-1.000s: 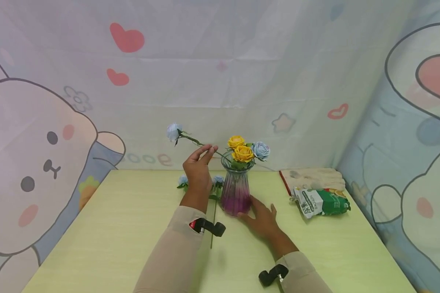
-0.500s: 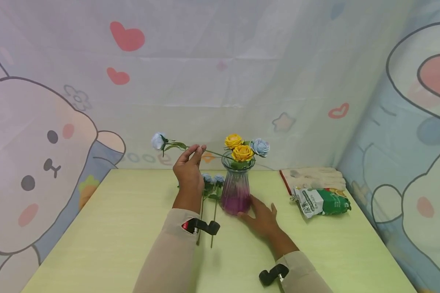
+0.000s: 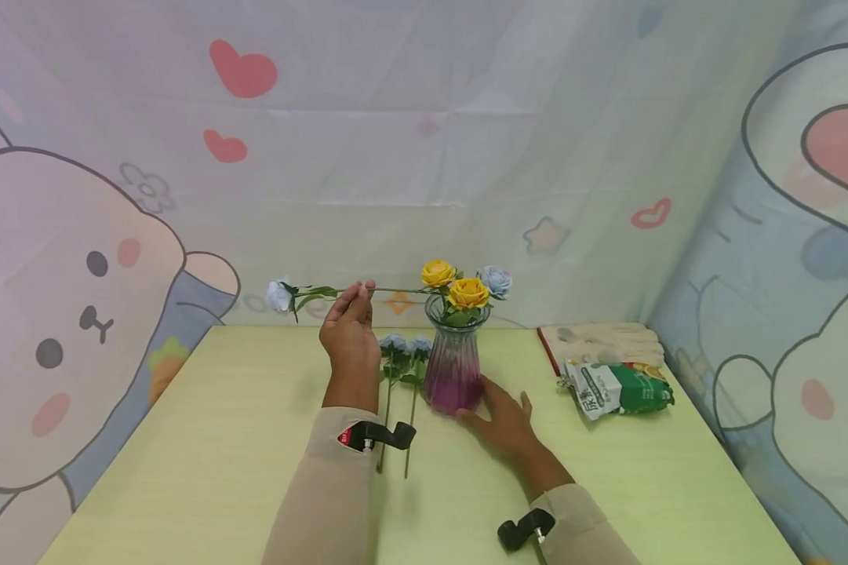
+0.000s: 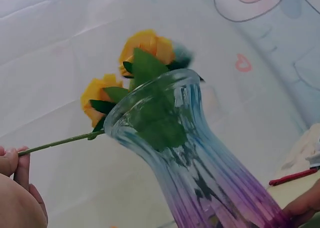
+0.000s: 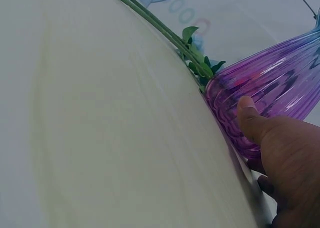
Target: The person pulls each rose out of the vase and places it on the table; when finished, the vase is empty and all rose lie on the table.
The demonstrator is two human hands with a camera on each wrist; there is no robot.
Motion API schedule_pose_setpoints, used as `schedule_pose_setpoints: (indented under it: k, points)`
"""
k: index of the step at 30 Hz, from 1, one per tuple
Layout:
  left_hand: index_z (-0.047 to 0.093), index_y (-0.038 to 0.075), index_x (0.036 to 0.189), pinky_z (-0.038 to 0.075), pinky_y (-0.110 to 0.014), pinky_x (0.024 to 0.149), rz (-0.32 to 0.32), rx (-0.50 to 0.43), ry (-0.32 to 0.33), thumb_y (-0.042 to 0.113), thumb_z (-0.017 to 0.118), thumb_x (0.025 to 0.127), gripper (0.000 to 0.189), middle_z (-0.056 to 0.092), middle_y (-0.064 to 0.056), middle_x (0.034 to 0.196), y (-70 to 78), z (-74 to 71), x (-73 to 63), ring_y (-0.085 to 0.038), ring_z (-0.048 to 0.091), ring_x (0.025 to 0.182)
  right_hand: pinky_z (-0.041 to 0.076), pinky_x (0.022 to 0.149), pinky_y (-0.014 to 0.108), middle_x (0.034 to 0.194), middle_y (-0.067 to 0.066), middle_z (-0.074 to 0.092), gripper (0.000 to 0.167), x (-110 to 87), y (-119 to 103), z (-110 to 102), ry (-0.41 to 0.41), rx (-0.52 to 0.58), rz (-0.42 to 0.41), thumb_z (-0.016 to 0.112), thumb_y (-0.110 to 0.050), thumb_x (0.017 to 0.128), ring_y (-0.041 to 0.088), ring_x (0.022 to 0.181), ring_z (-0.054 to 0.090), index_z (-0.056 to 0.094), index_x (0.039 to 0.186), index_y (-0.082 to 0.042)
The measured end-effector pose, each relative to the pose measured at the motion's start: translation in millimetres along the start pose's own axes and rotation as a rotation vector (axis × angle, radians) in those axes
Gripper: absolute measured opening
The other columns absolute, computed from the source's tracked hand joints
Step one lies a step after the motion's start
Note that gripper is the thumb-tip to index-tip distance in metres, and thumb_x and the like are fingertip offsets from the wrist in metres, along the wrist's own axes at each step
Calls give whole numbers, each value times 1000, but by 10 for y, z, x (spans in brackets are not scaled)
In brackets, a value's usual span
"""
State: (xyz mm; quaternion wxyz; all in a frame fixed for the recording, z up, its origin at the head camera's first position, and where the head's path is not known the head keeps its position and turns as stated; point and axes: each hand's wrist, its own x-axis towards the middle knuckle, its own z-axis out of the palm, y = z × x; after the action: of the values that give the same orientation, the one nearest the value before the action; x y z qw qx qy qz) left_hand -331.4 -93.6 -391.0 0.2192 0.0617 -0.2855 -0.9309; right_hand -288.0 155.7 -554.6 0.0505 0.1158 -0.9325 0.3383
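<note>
My left hand [image 3: 351,336] pinches the stem of a pale blue artificial rose [image 3: 279,297], its bloom pointing left. That stem [image 4: 60,142] runs almost level toward the rim of a glass vase [image 3: 453,369], clear above and purple below; its far end is hidden by leaves. Two yellow roses [image 3: 468,293] and one blue rose [image 3: 496,281] stand in the vase. Low on the vase's right side, my right hand [image 3: 503,424] holds the base, thumb [image 5: 246,108] against the glass and fingers partly hidden.
Two more blue roses [image 3: 393,343] lie on the table [image 3: 205,439] left of the vase. Toward the right back are a green and white packet [image 3: 624,390], a pale glove [image 3: 614,343] and a thin red stick [image 3: 548,351]. A printed cloth hangs behind.
My left hand has moved left with the blue rose, whose stem has swung from slanted to nearly level. The yellow roses shift slightly left. My right hand stays at the vase.
</note>
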Motion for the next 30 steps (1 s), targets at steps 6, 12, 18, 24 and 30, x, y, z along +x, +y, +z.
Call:
schedule_pose_setpoints:
  k: [6,12,18,24,30]
  points:
    - [80,8,99,49,-34,116,-9,-8,7,-4,73,102,14,82,-6,103,50,-102,53,-18,82,103,7,127,82,169,15,51,85,-9,-11,-1,16,-7,-10,72,-54,103,41,157,48,43,167,-7]
    - [78,7,103,47,-31,102,12,-15,31,-3,71,103,12,80,-5,103,125,-252,114,-17,81,102,5,127,83,169,15,51,86,-27,-39,-20,-3,23,7,72,-55,103,43,155,50,43,167,-7]
    - [75,1,117,49,-30,99,12,63,33,-1,73,102,14,79,-2,102,212,-454,211,-15,81,96,5,127,82,170,14,50,84,-11,-25,-8,0,13,3,71,-54,104,42,157,48,42,168,-8]
    - [76,1,117,54,-25,95,-37,266,-43,-1,71,104,14,77,1,101,280,-665,269,-12,79,94,6,127,83,169,16,50,84,-2,-16,-8,-2,5,0,72,-52,103,42,156,49,42,168,-7]
    - [72,-2,131,55,-25,109,-131,583,-166,3,70,106,25,76,6,110,351,-851,303,-6,80,97,7,127,83,169,17,51,83,-10,-25,-16,-4,5,3,73,-50,103,43,156,49,43,167,-5]
